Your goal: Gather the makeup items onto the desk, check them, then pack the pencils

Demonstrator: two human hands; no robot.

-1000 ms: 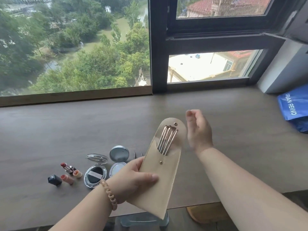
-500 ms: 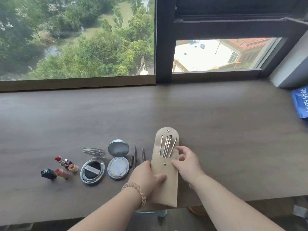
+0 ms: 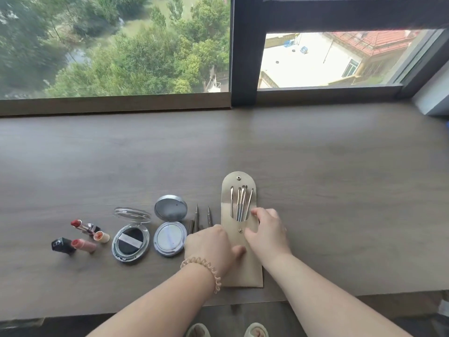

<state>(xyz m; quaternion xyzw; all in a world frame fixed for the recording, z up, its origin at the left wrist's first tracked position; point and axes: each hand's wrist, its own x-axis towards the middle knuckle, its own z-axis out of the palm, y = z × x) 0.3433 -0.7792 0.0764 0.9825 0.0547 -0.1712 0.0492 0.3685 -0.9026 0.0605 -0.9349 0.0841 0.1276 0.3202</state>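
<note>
A beige pouch [image 3: 239, 181] lies flat on the brown desk [image 3: 340, 190] with its flap open. Several thin metal tools [image 3: 240, 200] stick out of its mouth. My left hand [image 3: 209, 244] holds the pouch's lower left edge, thumb on top of it. My right hand [image 3: 267, 232] pinches the pouch's front near the mouth and the snap, fingers curled beside the tools. Two brown pencils [image 3: 196, 215] lie just left of the pouch, their lower ends hidden behind my left hand.
Left of the pencils sit two open round compacts, a silver one [image 3: 170, 237] and a clear one with a black puff [image 3: 131, 244]. Further left lie open lipsticks [image 3: 85, 226] and a black cap [image 3: 60, 245]. The window sill [image 3: 116, 105] bounds the desk's far side.
The pouch came down from mid-air and now lies flat on the desk. My right hand dropped from open in the air onto the pouch's front.
</note>
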